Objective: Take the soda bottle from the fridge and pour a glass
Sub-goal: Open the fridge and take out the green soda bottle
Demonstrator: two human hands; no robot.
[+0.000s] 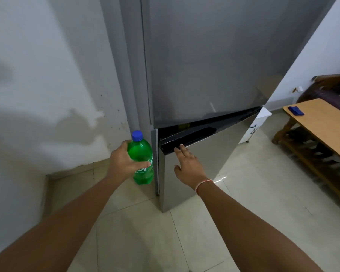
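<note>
The left hand [124,160] has its grip wrapped around the green soda bottle [141,160], held upright and clear of the fridge [204,65], likely so the other hand can shut it. The right hand [186,163] lies flat, grasping nothing, on the lower door [194,163], which stands slightly ajar. Pale tiled floor [145,232], stained white wall [47,75]; a wooden worktop [326,122] stands off right, no glass in sight

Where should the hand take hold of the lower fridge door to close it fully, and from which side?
Press the lower fridge door at its free edge below the dark handle recess, where the right hand rests, pushing from the front: it stands slightly ajar.
</note>
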